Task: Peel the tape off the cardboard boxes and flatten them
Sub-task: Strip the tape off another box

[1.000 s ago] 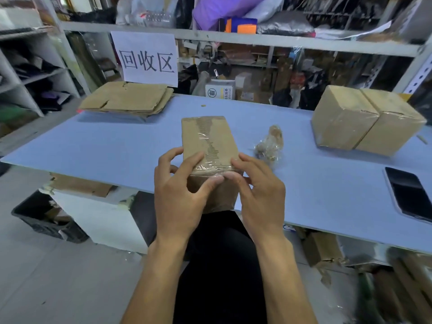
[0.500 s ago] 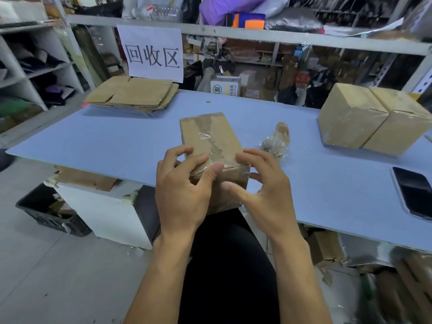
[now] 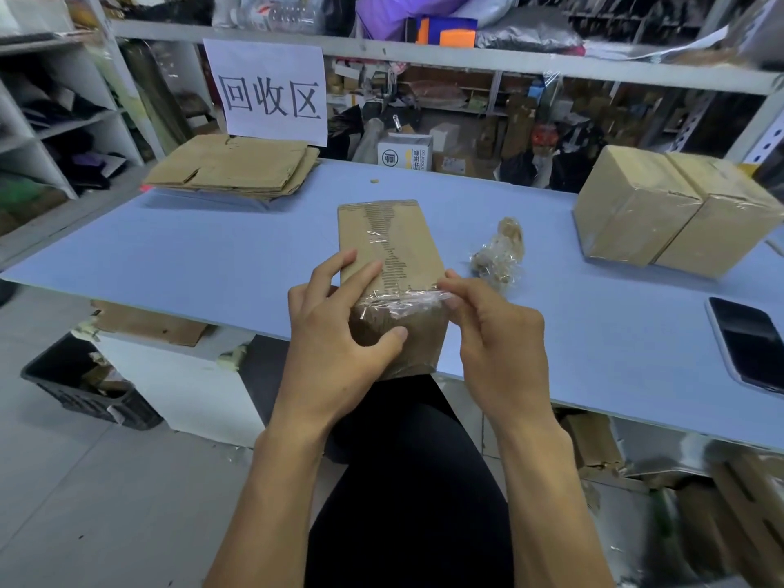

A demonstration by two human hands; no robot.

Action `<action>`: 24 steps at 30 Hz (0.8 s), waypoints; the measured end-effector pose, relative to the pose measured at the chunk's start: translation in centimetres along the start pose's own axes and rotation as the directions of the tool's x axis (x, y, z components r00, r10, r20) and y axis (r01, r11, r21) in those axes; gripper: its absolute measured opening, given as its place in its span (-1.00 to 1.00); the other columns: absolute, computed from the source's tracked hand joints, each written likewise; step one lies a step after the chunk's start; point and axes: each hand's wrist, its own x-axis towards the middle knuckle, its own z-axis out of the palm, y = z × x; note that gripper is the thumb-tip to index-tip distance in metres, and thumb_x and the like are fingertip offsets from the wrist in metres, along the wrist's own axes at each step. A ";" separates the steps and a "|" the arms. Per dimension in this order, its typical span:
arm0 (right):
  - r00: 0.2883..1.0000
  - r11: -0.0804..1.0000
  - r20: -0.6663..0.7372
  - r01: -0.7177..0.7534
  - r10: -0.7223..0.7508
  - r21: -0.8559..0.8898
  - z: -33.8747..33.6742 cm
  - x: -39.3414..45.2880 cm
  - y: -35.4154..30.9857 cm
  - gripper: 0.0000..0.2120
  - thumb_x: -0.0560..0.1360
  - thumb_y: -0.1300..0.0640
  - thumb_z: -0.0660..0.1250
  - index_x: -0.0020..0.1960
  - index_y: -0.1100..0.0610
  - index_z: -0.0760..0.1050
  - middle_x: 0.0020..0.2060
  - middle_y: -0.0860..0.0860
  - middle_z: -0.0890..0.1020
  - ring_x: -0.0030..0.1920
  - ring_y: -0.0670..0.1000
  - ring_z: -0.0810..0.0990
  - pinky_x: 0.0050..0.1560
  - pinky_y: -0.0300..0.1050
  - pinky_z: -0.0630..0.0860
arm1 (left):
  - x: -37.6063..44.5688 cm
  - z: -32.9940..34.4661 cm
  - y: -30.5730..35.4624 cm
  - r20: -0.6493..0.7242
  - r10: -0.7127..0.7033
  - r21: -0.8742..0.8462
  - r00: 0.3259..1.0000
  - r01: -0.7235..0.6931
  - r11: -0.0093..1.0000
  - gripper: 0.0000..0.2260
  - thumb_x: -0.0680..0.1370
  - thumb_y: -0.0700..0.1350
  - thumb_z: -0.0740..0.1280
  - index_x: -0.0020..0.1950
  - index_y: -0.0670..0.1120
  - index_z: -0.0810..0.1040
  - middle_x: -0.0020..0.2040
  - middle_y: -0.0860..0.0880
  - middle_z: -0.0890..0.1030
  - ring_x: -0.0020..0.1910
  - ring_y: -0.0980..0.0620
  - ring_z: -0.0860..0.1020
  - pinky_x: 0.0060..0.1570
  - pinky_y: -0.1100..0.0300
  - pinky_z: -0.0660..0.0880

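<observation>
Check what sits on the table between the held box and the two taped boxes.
Head view: a wad of peeled tape lies between the held box and the two taped boxes.

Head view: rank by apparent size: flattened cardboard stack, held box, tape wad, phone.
1. flattened cardboard stack
2. held box, partly hidden by hands and nearer the camera, so its rank against the stack is unsure
3. phone, cut off by the frame edge
4. tape wad

Brown cardboard box (image 3: 388,244), clear tape (image 3: 403,300) crossing its near edge.
</observation>
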 end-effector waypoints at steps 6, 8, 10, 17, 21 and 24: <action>0.991 0.987 0.106 -0.090 0.076 0.133 -0.6 0.0 -0.4 -0.77 0.63 0.18 0.28 0.21 0.06 0.64 0.16 -0.24 0.63 0.07 -0.33 0.61 0.06 -0.39 0.50 | -0.2 1.4 -0.2 -0.184 -0.006 0.056 0.983 0.016 0.998 -0.48 0.40 0.07 0.54 0.35 0.17 0.56 0.40 0.24 0.41 0.23 0.17 0.30 0.15 0.55 0.21; 0.969 0.952 0.220 -0.168 0.111 0.258 -1.4 0.0 -0.2 -0.70 0.61 0.27 0.31 0.26 0.00 0.61 0.26 -0.17 0.62 0.08 -0.37 0.58 0.06 -0.44 0.47 | -0.1 1.2 -0.3 -0.206 0.001 0.088 0.979 0.018 0.996 -0.48 0.40 0.06 0.56 0.35 0.17 0.57 0.40 0.24 0.44 0.23 0.17 0.33 0.16 0.48 0.22; 0.951 0.916 0.287 -0.209 0.111 0.341 -1.8 0.0 -0.1 -0.60 0.57 0.35 0.33 0.30 -0.02 0.58 0.30 -0.15 0.60 0.27 -0.26 0.54 0.19 -0.33 0.51 | 0.0 0.9 -0.4 -0.210 0.007 0.080 0.978 0.010 0.997 -0.50 0.39 0.03 0.57 0.32 0.18 0.58 0.38 0.28 0.45 0.23 0.16 0.37 0.17 0.52 0.22; 0.988 0.960 0.050 -0.155 0.147 0.232 -0.4 0.2 -0.9 -0.62 0.54 0.34 0.36 0.00 -0.18 0.60 0.07 -0.20 0.67 0.08 -0.18 0.64 0.06 -0.31 0.54 | 0.1 -0.4 0.5 0.043 0.006 0.023 0.999 -0.007 1.000 -0.46 0.34 0.15 0.57 0.31 0.24 0.56 0.50 0.24 0.32 0.42 0.22 0.31 0.37 0.35 0.24; 0.997 0.995 0.065 -0.046 0.040 0.091 -0.6 0.4 -0.9 -0.79 0.54 0.23 0.31 0.03 0.03 0.68 0.00 -0.24 0.65 0.01 -0.26 0.61 -0.04 -0.45 0.43 | -0.3 0.6 1.7 0.014 0.049 0.019 0.999 -0.049 0.999 -0.52 0.30 0.27 0.47 0.21 0.25 0.63 0.48 0.20 0.34 0.55 0.07 0.18 0.50 0.07 0.25; 0.994 0.997 0.106 -0.034 0.027 0.068 -1.6 0.6 -0.8 -0.84 0.54 0.23 0.39 0.03 0.04 0.70 -0.06 -0.26 0.66 -0.04 -0.31 0.61 -0.05 -0.44 0.45 | -0.1 1.2 1.6 -0.076 0.147 0.005 0.986 -0.147 0.989 -0.70 0.41 0.19 0.44 0.14 0.27 0.66 0.42 0.19 0.44 0.56 -0.01 0.15 0.50 0.20 0.16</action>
